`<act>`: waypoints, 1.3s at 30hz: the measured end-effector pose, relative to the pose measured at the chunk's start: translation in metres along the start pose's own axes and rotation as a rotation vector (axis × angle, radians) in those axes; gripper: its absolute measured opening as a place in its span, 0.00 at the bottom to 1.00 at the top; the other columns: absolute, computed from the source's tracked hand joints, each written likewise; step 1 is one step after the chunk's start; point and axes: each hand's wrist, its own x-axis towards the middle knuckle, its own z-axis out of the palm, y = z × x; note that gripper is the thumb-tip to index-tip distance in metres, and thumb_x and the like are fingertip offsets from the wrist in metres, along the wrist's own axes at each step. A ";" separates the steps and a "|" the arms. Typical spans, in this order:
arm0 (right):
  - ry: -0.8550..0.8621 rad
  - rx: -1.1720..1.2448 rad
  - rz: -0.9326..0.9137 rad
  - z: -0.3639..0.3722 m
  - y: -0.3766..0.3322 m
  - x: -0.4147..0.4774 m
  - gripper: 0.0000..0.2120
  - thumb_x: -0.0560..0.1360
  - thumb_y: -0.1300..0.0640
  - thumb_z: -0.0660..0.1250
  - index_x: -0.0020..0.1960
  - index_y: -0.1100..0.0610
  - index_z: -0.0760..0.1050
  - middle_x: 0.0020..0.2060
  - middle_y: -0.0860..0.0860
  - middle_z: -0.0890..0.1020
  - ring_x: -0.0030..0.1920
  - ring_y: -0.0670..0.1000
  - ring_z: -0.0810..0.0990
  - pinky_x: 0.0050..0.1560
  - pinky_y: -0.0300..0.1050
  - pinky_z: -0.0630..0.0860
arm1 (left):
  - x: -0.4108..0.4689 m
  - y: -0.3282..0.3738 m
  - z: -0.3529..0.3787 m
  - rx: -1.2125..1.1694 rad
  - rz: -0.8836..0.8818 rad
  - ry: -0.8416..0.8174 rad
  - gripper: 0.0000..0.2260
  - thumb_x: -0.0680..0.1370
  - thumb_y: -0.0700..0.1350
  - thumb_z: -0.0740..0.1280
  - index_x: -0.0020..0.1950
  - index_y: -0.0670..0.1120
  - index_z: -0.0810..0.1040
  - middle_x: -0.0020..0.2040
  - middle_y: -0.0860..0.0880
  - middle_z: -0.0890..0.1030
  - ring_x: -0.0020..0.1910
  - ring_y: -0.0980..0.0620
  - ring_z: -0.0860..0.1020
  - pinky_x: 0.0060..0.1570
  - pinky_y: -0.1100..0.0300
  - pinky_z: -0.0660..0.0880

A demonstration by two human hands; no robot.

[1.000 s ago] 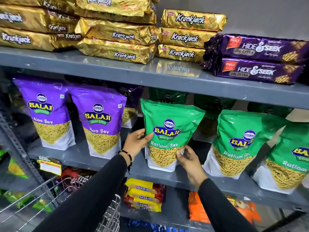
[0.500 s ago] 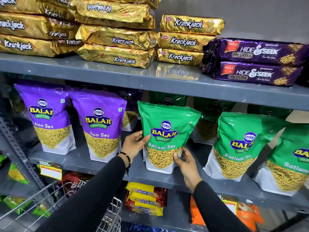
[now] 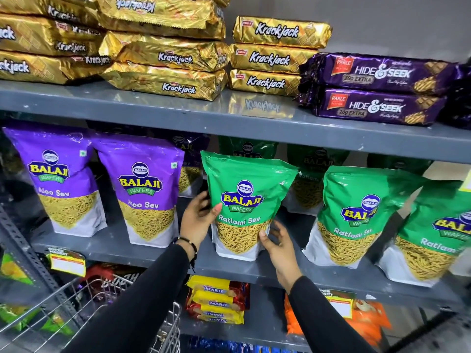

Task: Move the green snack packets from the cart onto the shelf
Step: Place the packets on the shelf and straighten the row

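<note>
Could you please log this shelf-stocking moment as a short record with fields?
setting: grey shelf in a shop, wire cart lower left
item in hand: green Ratlami Sev packet, upright on the shelf
left hand: on the packet's left edge
right hand: at its lower right corner
left neighbour: purple Aloo Sev packet
right neighbours: two more green packets
shelf above: Krackjack packs

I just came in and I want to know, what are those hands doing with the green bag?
A person is stocking a shop shelf. The left hand and right hand hold a green Ratlami Sev packet by its sides, standing it upright on the middle shelf. It sits between purple Aloo Sev packets and more green ones. The wire cart waits below.
</note>
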 end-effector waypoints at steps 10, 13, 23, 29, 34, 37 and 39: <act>0.482 -0.035 -0.209 -0.133 -0.033 -0.019 0.11 0.73 0.69 0.65 0.38 0.54 0.75 0.30 0.43 0.82 0.32 0.37 0.78 0.38 0.30 0.76 | -0.065 -0.010 0.123 0.241 0.404 -0.099 0.15 0.67 0.45 0.74 0.42 0.62 0.71 0.41 0.53 0.78 0.38 0.54 0.77 0.38 0.64 0.74; 0.534 -0.050 -0.202 -0.166 -0.041 -0.020 0.08 0.73 0.67 0.65 0.41 0.55 0.75 0.37 0.49 0.80 0.37 0.41 0.77 0.42 0.34 0.74 | -0.066 -0.021 0.166 0.144 0.253 -0.255 0.18 0.69 0.42 0.72 0.53 0.59 0.71 0.53 0.54 0.78 0.50 0.53 0.78 0.51 0.57 0.76; 0.217 -0.121 0.016 -0.221 -0.044 0.009 0.21 0.74 0.61 0.65 0.66 0.58 0.67 0.59 0.53 0.77 0.58 0.53 0.76 0.54 0.43 0.73 | -0.044 -0.054 0.224 0.125 -0.053 -0.367 0.19 0.75 0.36 0.64 0.65 0.42 0.69 0.62 0.47 0.75 0.57 0.57 0.77 0.47 0.76 0.74; 0.061 -0.120 0.027 -0.223 -0.044 0.015 0.10 0.75 0.60 0.64 0.55 0.53 0.74 0.51 0.54 0.80 0.52 0.53 0.78 0.55 0.47 0.73 | -0.041 -0.060 0.224 0.174 -0.025 -0.327 0.10 0.75 0.37 0.64 0.56 0.45 0.76 0.49 0.51 0.81 0.41 0.69 0.79 0.45 0.68 0.75; 0.017 -0.137 0.023 -0.216 -0.037 0.010 0.08 0.74 0.61 0.66 0.52 0.53 0.74 0.52 0.57 0.81 0.54 0.51 0.78 0.63 0.54 0.70 | -0.045 -0.066 0.208 0.175 -0.028 -0.282 0.10 0.76 0.39 0.64 0.57 0.42 0.75 0.44 0.58 0.81 0.33 0.74 0.76 0.32 0.75 0.72; -0.010 -0.108 0.014 -0.207 -0.033 0.006 0.09 0.73 0.61 0.66 0.52 0.51 0.74 0.53 0.51 0.81 0.56 0.50 0.78 0.62 0.50 0.71 | -0.047 -0.067 0.194 0.195 -0.053 -0.290 0.07 0.76 0.40 0.64 0.52 0.49 0.76 0.36 0.68 0.83 0.36 0.74 0.77 0.35 0.73 0.74; -0.007 -0.090 0.017 -0.202 -0.032 0.004 0.09 0.73 0.61 0.66 0.51 0.51 0.74 0.52 0.50 0.81 0.55 0.49 0.78 0.60 0.47 0.73 | -0.047 -0.067 0.190 0.178 -0.061 -0.280 0.09 0.76 0.38 0.64 0.49 0.52 0.75 0.34 0.69 0.82 0.36 0.74 0.77 0.36 0.75 0.74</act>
